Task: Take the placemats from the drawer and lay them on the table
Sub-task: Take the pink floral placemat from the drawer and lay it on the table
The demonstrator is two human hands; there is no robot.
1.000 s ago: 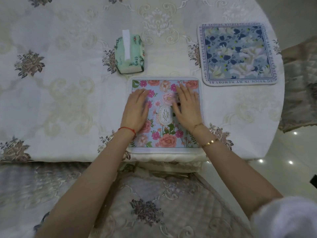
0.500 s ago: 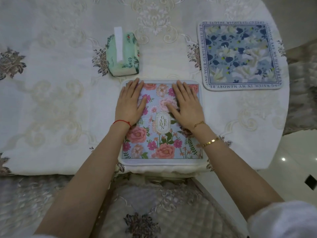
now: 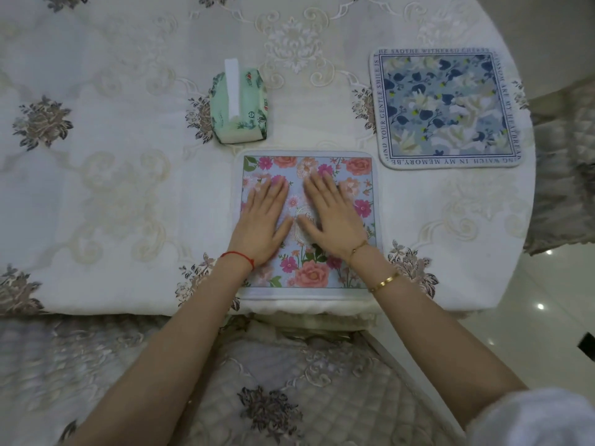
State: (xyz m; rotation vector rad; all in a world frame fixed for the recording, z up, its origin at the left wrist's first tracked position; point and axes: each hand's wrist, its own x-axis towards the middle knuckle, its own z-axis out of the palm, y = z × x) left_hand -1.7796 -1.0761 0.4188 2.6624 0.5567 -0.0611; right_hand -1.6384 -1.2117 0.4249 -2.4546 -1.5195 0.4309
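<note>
In the head view, your left hand (image 3: 262, 220) and right hand (image 3: 331, 217) lie flat and spread, palms down, side by side on the pink floral placemat (image 3: 309, 278), which sits flat at the near edge of the table (image 3: 128, 188). Relative to that placemat, the blue floral placemat (image 3: 447, 107) lies just beyond its far right corner, and the green tissue pack (image 3: 240, 107) stands just beyond its far left corner.
</note>
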